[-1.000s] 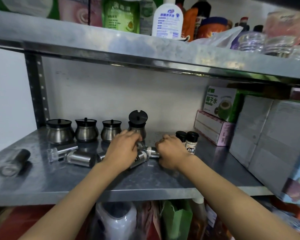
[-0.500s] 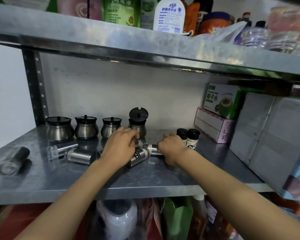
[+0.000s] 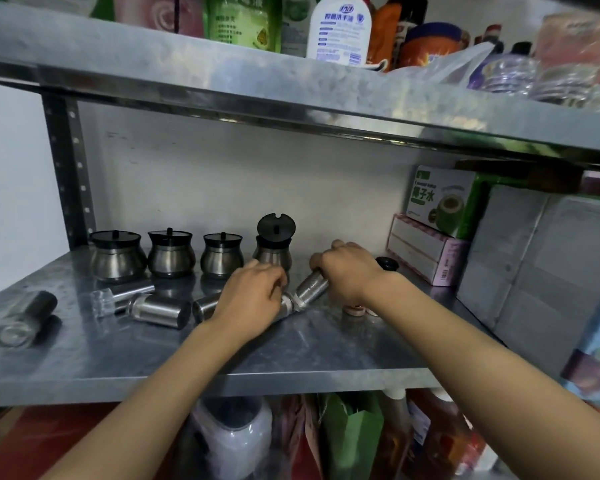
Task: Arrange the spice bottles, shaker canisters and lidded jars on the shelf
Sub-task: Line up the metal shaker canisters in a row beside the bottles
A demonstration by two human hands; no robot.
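On the steel shelf (image 3: 84,362), my right hand (image 3: 347,271) grips a steel shaker canister (image 3: 310,289) and holds it tilted, base raised. My left hand (image 3: 250,299) is closed over another lying canister, of which an end (image 3: 205,306) shows. Along the back stand three lidded steel jars (image 3: 116,256) (image 3: 169,252) (image 3: 221,255) and a fourth jar (image 3: 272,252) with its black lid flipped up. More canisters lie at the left (image 3: 160,310) (image 3: 122,294) (image 3: 28,318). A black-capped spice bottle (image 3: 387,263) peeks from behind my right wrist.
Boxes fill the shelf's right side: a green carton (image 3: 444,199) on a pink box (image 3: 426,251), and grey cartons (image 3: 534,265). The upper shelf (image 3: 291,88) hangs low overhead, loaded with bottles. Bags and containers sit below the shelf.
My right hand has lifted its canister's base off the shelf and moved back and right, now covering the spice bottles. My left hand stays on the other canister.
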